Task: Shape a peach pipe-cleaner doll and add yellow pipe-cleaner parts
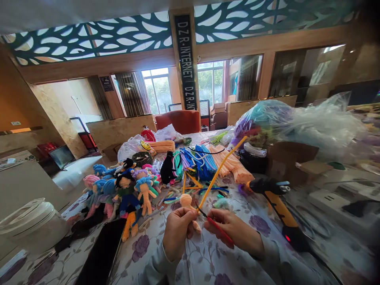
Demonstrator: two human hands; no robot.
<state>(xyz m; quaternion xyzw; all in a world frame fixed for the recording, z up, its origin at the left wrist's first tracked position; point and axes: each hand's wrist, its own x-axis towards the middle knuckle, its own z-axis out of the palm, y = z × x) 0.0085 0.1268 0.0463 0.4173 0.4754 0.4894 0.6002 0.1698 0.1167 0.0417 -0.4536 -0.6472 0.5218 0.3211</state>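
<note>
My left hand (180, 230) is closed, thumb against fingers, on a small peach pipe-cleaner doll (186, 200). The doll's round head shows above the fingers and a peach limb below. A long yellow pipe cleaner (218, 176) rises from the same pinch, slanting up to the right. In my closed right hand (233, 229) is a red-handled tool (221, 230) with a thin dark tip, its kind unclear. That tip points up-left, close to the yellow pipe cleaner's lower end; whether they touch cannot be told.
Finished dolls (126, 188) are heaped left, near a black phone (102, 251) and a white bucket (29, 223). Blue pipe-cleaner bundles (204, 162) lie ahead. To the right are a yellow-black glue gun (280, 208) with its cable, an open cardboard box (289, 160) and plastic bags (323, 120).
</note>
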